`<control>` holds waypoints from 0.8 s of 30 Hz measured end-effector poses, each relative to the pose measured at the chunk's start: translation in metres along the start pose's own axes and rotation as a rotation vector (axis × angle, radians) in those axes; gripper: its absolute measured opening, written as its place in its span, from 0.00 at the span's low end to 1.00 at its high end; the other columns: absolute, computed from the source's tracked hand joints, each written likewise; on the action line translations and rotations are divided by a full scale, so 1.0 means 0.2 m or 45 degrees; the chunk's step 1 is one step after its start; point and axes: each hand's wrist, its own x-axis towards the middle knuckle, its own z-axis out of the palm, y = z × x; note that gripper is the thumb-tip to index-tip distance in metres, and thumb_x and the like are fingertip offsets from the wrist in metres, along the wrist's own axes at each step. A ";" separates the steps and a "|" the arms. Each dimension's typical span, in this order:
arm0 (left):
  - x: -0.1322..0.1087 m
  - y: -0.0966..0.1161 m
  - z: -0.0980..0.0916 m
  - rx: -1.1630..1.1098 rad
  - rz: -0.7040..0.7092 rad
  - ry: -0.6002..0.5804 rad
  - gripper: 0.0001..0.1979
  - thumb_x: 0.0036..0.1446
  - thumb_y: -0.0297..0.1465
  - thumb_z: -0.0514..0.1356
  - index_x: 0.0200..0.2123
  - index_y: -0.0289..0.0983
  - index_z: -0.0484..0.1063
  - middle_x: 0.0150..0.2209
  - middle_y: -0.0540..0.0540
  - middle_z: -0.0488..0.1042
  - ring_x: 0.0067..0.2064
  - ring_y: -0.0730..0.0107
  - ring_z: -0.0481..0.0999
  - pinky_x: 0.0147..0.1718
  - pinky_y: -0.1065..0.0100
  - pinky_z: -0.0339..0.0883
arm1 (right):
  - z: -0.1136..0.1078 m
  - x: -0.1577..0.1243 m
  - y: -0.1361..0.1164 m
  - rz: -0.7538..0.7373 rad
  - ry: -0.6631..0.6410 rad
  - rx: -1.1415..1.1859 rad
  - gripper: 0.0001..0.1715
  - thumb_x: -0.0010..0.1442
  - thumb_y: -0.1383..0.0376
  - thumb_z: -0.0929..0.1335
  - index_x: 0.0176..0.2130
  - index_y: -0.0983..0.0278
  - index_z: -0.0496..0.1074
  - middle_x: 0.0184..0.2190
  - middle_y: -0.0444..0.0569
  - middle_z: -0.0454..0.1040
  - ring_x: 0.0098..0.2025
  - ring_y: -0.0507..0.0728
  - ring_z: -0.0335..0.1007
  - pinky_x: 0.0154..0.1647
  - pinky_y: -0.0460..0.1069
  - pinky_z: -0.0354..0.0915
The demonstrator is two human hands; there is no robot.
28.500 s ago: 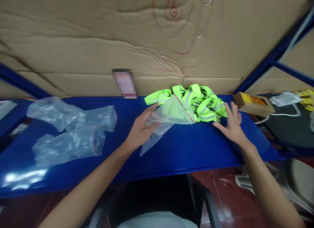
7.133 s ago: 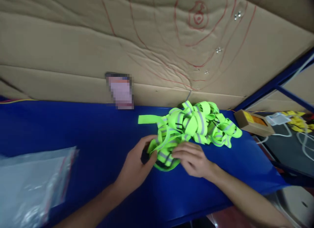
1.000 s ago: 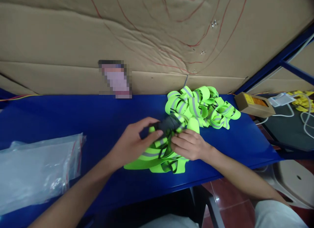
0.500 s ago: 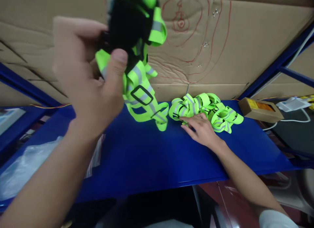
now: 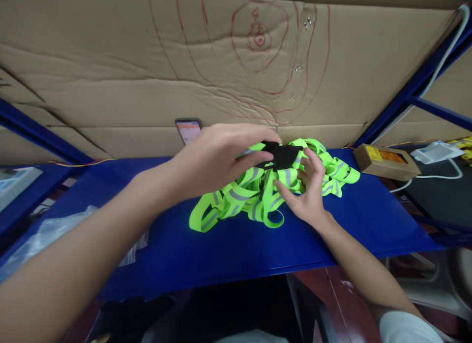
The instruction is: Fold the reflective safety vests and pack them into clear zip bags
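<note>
My left hand (image 5: 224, 158) is closed on the black piece of a neon-yellow reflective strap harness (image 5: 236, 195), pinched between thumb and fingers. The black piece (image 5: 282, 157) sticks out to the right of my fingertips. Below it, loops of the straps with grey reflective stripes hang down over the blue table. My right hand (image 5: 309, 190) is at the right end of the black piece, with thumb and fingers curved and apart; whether a fingertip touches it I cannot tell. Behind my right hand lies a tangled pile of similar reflective straps (image 5: 341, 171).
A phone (image 5: 189, 130) leans against the cardboard wall (image 5: 129, 102) behind my left hand. Clear plastic bags (image 5: 47, 234) lie at the left of the blue table (image 5: 177, 254). On the right stand a small cardboard box (image 5: 387, 162) and a white device (image 5: 437, 152) with a cable.
My left hand has come down and right with the harness, bringing it beside the pile. My right hand has lifted off the pile and turned toward the black piece. The phone has come into sight.
</note>
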 end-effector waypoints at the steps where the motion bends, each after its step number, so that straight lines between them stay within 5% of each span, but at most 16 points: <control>1: 0.00 -0.01 0.00 0.107 -0.025 0.084 0.07 0.61 0.36 0.66 0.42 0.43 0.81 0.39 0.45 0.78 0.48 0.52 0.77 0.43 0.65 0.61 | -0.01 0.01 0.00 0.091 0.000 0.045 0.47 0.64 0.59 0.72 0.72 0.53 0.48 0.63 0.59 0.67 0.55 0.66 0.74 0.48 0.61 0.77; 6: -0.01 -0.14 -0.03 0.455 -0.093 0.185 0.17 0.49 0.41 0.75 0.39 0.42 0.78 0.30 0.46 0.70 0.49 0.48 0.73 0.40 0.66 0.59 | -0.11 0.10 0.07 0.087 0.108 -0.262 0.19 0.61 0.69 0.67 0.51 0.59 0.75 0.43 0.51 0.77 0.45 0.63 0.75 0.48 0.59 0.73; 8: 0.00 -0.18 -0.05 0.380 -0.144 0.150 0.21 0.42 0.41 0.79 0.37 0.41 0.78 0.28 0.48 0.68 0.49 0.52 0.72 0.42 0.67 0.60 | -0.15 0.13 0.11 0.054 0.202 -0.352 0.18 0.56 0.73 0.66 0.44 0.60 0.77 0.38 0.50 0.76 0.42 0.61 0.74 0.44 0.57 0.73; 11: 0.01 -0.18 -0.09 0.281 -0.239 0.143 0.19 0.47 0.42 0.77 0.36 0.38 0.78 0.27 0.51 0.68 0.44 0.61 0.70 0.46 0.67 0.60 | -0.19 0.16 0.14 -0.005 0.238 -0.418 0.15 0.58 0.73 0.66 0.41 0.60 0.78 0.40 0.52 0.76 0.44 0.62 0.74 0.44 0.56 0.72; 14: 0.04 -0.15 -0.10 0.137 -0.245 0.369 0.19 0.53 0.44 0.73 0.38 0.35 0.77 0.30 0.53 0.70 0.38 0.70 0.67 0.41 0.70 0.59 | -0.20 0.16 0.14 -0.025 -0.066 -0.318 0.07 0.65 0.63 0.69 0.40 0.61 0.78 0.39 0.51 0.77 0.41 0.61 0.74 0.42 0.55 0.72; 16: 0.05 -0.13 -0.10 0.040 -0.190 0.476 0.18 0.55 0.43 0.73 0.38 0.35 0.76 0.31 0.54 0.72 0.35 0.73 0.66 0.37 0.71 0.58 | -0.21 0.15 0.11 0.042 -0.455 -0.050 0.13 0.67 0.55 0.70 0.42 0.62 0.78 0.34 0.48 0.77 0.35 0.57 0.74 0.37 0.52 0.72; 18: 0.05 -0.13 -0.07 -0.016 -0.148 0.432 0.13 0.58 0.40 0.70 0.36 0.36 0.76 0.31 0.54 0.73 0.33 0.74 0.66 0.34 0.71 0.57 | -0.22 0.16 0.09 0.135 -0.624 0.202 0.21 0.69 0.49 0.67 0.46 0.62 0.78 0.32 0.46 0.78 0.34 0.56 0.74 0.36 0.51 0.71; 22: 0.03 -0.17 -0.01 -0.174 -0.194 0.231 0.12 0.64 0.39 0.64 0.33 0.36 0.76 0.27 0.52 0.71 0.31 0.73 0.65 0.31 0.70 0.55 | -0.23 0.18 0.08 0.242 -0.194 0.402 0.26 0.69 0.43 0.65 0.47 0.58 0.79 0.36 0.48 0.79 0.38 0.57 0.76 0.41 0.53 0.73; 24: 0.02 -0.18 0.02 -0.284 -0.216 0.172 0.13 0.65 0.40 0.63 0.33 0.36 0.76 0.28 0.52 0.71 0.31 0.73 0.64 0.30 0.70 0.54 | -0.22 0.18 0.09 0.285 -0.106 0.480 0.24 0.67 0.43 0.68 0.49 0.56 0.77 0.36 0.47 0.77 0.38 0.56 0.75 0.40 0.53 0.73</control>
